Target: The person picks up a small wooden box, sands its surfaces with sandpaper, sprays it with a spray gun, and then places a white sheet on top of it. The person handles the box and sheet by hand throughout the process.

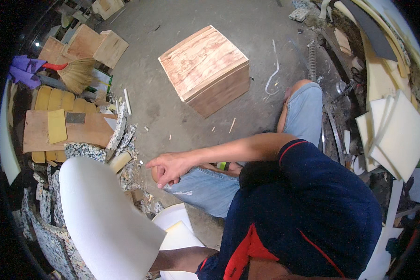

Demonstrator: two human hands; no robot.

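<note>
Nearby, the right hand (169, 168) hangs loosely curled, grasping nothing, beside a white foam sheet (107, 219) hiding the left hand.

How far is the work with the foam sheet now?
Done: a wooden box stands finished-looking on the floor. In hand: the left hand, hidden behind it, seems to hold a white foam sheet; the right hand reaches toward it, empty. Left: the box has no foam yet.

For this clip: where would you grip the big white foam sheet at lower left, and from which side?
Probably the foam sheet is best taken at its free lower-right edge, near the corner, approaching from the right. It is thin, broad and curled, so pinching the edge with fingers on both faces suits it. The right hand hangs empty beside it; the left hand is hidden behind the sheet.
</note>
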